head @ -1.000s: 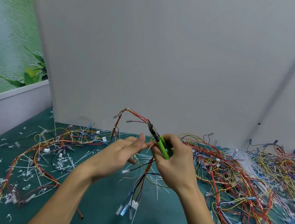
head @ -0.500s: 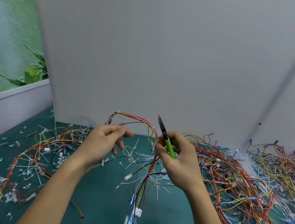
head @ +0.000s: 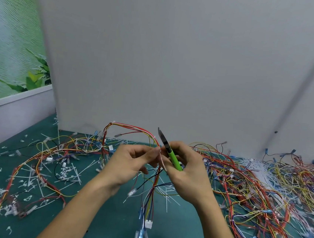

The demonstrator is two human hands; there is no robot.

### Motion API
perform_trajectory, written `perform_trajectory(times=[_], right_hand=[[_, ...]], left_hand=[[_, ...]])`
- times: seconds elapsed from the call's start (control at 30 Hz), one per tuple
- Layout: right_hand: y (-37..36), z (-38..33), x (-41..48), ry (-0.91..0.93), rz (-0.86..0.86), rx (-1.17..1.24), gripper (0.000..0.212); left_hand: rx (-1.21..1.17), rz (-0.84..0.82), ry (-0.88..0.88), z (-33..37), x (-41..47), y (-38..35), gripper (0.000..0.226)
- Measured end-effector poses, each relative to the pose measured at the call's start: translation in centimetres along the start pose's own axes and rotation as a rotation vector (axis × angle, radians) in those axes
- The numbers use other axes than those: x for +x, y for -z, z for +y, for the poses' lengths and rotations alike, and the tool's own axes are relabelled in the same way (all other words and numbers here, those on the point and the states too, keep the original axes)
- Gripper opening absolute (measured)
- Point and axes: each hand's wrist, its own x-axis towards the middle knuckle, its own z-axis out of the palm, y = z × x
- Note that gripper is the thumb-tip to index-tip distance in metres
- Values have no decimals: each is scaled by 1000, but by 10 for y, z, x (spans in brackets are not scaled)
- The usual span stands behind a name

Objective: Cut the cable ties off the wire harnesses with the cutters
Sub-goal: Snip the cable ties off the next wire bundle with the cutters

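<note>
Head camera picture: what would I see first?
The bright green cutters stand out, gripped in the right hand at the centre, blades pointing up. Beside them the left hand pinches a colourful wire harness. A big tangle of wires covers the right side, and white cable tie bits litter the left.

green-handled cutters (head: 169,153) upright beside arched wire harness (head: 131,128)

Cutters (head: 169,153): seemingly dark metal blades, green plastic handles.
</note>
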Motion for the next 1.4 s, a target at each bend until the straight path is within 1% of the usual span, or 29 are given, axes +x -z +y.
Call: perform_trajectory(times=[0.1, 0.2, 0.3, 0.4, 0.5, 0.7, 0.83, 0.93, 1.03, 1.23, 1.3, 1.4], right_hand=[[1, -1, 0, 5, -17, -38, 9], [3, -2, -1, 11, -18, -30, 17], [5, -2, -2, 23, -11, -24, 20], [4, -3, -2, 27, 5, -19, 21], [-1, -3, -1, 36, 53, -1, 24], [-8, -2, -1, 36, 91, 11, 6], [-10, -3, 0, 8, 108, 3, 9], [-10, -3, -1, -6, 111, 12, 11], [-9, -4, -1, -8, 125, 17, 13], [-10, 0, 1, -19, 150, 41, 12], [-10, -1, 2, -15, 194, 92, 11], [-7, -5, 2, 73, 340, 146, 12]], left_hand=[[-67, 17, 11, 1, 1, 1, 31], [-107, 36, -1, 1, 1, -2, 25], [-134, 64, -28, 1, 0, -6, 30], [-159, 96, -63, 0, 0, -9, 30], [-156, 106, -86, -2, 0, -13, 30], [-128, 174, -117, -3, 0, -16, 21], [-104, 230, -169, -8, 1, -21, 23], [-65, 248, -208, -10, 1, -23, 19], [-94, 232, -228, -10, 1, -24, 13], [-98, 228, -210, -12, 1, -24, 20], [-52, 238, -218, -13, 2, -22, 20], [19, 259, -237, -15, 5, -18, 16]])
